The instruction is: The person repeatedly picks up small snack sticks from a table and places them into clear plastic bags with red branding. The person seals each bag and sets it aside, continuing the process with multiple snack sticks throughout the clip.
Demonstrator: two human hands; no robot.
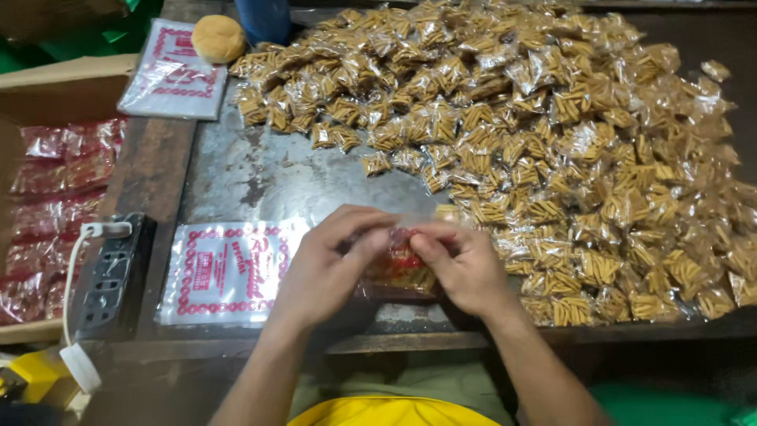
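A dark, scuffed metal worktop fills the view, and a great heap of small clear snack packets of golden-brown sticks covers its far and right parts. At the left stands an open cardboard box holding red-tinted filled bags. Flat on the worktop near the left hand lies a pile of empty clear bags with red print; a second such pile lies at the far left, beside a round tan bun. A black power strip sits on the wooden edge. The left hand and right hand meet at the near edge, fingertips pinched on the mouth of a clear red-printed bag partly filled with snack packets, which sits between them, just above the worktop.
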